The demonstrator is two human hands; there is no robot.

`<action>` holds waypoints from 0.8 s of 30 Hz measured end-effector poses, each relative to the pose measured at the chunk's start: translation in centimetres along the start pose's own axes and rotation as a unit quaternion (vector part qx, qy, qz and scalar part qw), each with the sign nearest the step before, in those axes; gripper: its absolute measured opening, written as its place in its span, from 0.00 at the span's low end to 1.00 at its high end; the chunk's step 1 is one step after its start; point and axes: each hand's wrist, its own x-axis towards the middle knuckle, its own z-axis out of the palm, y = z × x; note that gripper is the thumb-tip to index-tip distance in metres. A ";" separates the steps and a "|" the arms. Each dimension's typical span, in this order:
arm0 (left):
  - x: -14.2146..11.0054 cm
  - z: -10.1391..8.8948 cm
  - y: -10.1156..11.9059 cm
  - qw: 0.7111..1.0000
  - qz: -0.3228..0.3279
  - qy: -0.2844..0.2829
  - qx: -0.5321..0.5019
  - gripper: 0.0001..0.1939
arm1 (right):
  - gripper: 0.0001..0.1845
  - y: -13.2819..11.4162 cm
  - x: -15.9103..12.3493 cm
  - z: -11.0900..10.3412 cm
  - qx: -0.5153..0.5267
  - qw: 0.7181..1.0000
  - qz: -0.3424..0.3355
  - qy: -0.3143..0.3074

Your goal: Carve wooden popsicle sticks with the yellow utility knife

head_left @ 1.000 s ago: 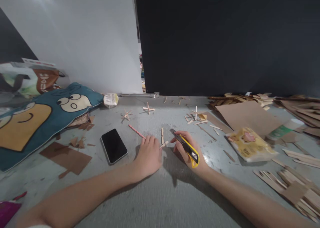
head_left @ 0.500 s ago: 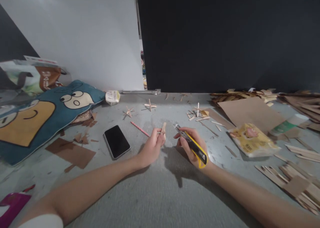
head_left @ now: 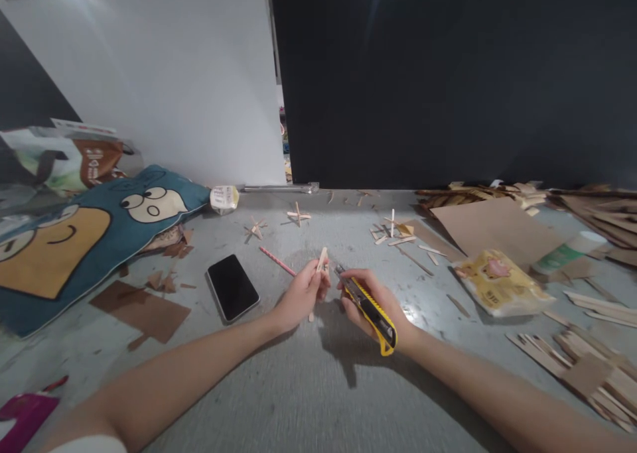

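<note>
Between the fingertips of my left hand (head_left: 301, 294) is a small wooden craft stick (head_left: 322, 258), its upper end pointing up and away. A short pale end also shows below the fingers. My right hand (head_left: 375, 304) is wrapped round a yellow and black utility knife (head_left: 371, 309), its tip pointing up and left at the stick. A small gap seems to lie between the knife tip and the left fingers; blade contact is too small to make out. Just beyond my left hand lies a pink patterned straw-like stick (head_left: 277, 261) on the grey table.
A phone (head_left: 232, 287) lies left of my hands, near brown cardboard scraps (head_left: 142, 309) and a blue cushion (head_left: 107, 231). Small crossed stick pieces (head_left: 298, 215) stand further back. On the right are a yellow packet (head_left: 502, 282), a glue bottle (head_left: 570, 253) and bundled sticks (head_left: 577, 367).
My right hand has moved the utility knife left and slightly nearer, closer to my left hand. The left hand has turned a little, tilting the craft stick.
</note>
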 end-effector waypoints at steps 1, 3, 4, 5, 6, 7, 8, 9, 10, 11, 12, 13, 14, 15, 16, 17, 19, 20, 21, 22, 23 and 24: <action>0.0 0.1 0.0 1.000 0.003 -0.002 -0.007 0.30 | 0.17 0.1 0.0 0.1 -0.014 1.000 -0.005 -0.002; 0.0 0.1 0.1 1.000 0.006 -0.009 -0.015 0.30 | 0.15 0.0 -0.1 0.2 -0.037 0.999 -0.016 0.000; -0.1 0.1 0.2 1.000 0.007 -0.012 -0.014 0.30 | 0.14 -0.1 -0.1 0.2 -0.042 0.999 -0.024 0.000; -0.1 0.1 0.2 1.000 0.008 -0.016 -0.009 0.29 | 0.13 -0.2 0.0 0.2 -0.045 0.998 -0.035 0.000; -0.2 0.1 0.3 1.000 0.007 -0.019 -0.004 0.29 | 0.13 -0.3 0.0 0.3 -0.046 0.998 -0.048 -0.002; -0.3 0.1 0.4 1.000 0.004 -0.021 0.000 0.28 | 0.13 -0.4 0.0 0.3 -0.048 0.997 -0.060 -0.004; -0.4 0.1 0.4 1.000 0.000 -0.023 0.003 0.27 | 0.13 -0.5 0.1 0.4 -0.050 0.996 -0.074 -0.005; -0.5 0.0 0.5 1.000 -0.004 -0.025 0.003 0.27 | 0.13 -0.6 0.1 0.4 -0.053 0.995 -0.087 -0.005; -0.6 0.0 0.5 1.000 -0.009 -0.026 0.002 0.26 | 0.13 -0.7 0.1 0.4 -0.055 0.994 -0.099 -0.005; -0.6 0.0 0.6 1.000 -0.012 -0.027 0.000 0.26 | 0.13 -0.7 0.1 0.5 -0.057 0.992 -0.109 -0.005; -0.7 0.0 0.6 1.000 -0.012 -0.026 0.000 0.25 | 0.14 -0.7 0.2 0.5 -0.059 0.991 -0.116 -0.006; -0.7 0.0 0.6 1.000 -0.011 -0.025 0.000 0.24 | 0.14 -0.7 0.2 0.5 -0.061 0.991 -0.120 -0.008; -0.7 0.0 0.6 1.000 -0.010 -0.024 0.002 0.24 | 0.14 -0.7 0.2 0.5 -0.062 0.991 -0.121 -0.011; -0.6 0.0 0.6 1.000 -0.010 -0.023 0.004 0.23 | 0.15 -0.6 0.2 0.5 -0.062 0.991 -0.120 -0.013; -0.6 0.0 0.5 1.000 -0.010 -0.023 0.005 0.23 | 0.15 -0.6 0.2 0.6 -0.061 0.991 -0.119 -0.016; -0.6 0.0 0.5 1.000 -0.010 -0.022 0.006 0.23 | 0.16 -0.5 0.1 0.6 -0.060 0.991 -0.118 -0.017; -0.6 0.0 0.5 1.000 -0.011 -0.021 0.009 0.22 | 0.17 -0.3 0.1 0.6 -0.055 0.991 -0.117 -0.018; -0.6 0.0 0.5 1.000 -0.010 -0.020 0.009 0.22 | 0.18 -0.2 0.0 0.7 -0.052 0.992 -0.116 -0.019; -0.6 0.0 0.6 1.000 -0.010 -0.019 0.009 0.22 | 0.18 -0.1 0.0 0.7 -0.050 0.992 -0.114 -0.021; -0.6 0.0 0.6 1.000 -0.010 -0.018 0.007 0.22 | 0.18 0.0 -0.1 0.7 -0.050 0.992 -0.111 -0.024; -0.7 0.1 0.7 1.000 -0.011 -0.018 0.005 0.22 | 0.18 0.1 -0.1 0.7 -0.052 0.992 -0.108 -0.025; -0.7 0.1 0.7 1.000 -0.012 -0.018 0.001 0.22 | 0.18 0.1 -0.2 0.7 -0.055 0.992 -0.107 -0.024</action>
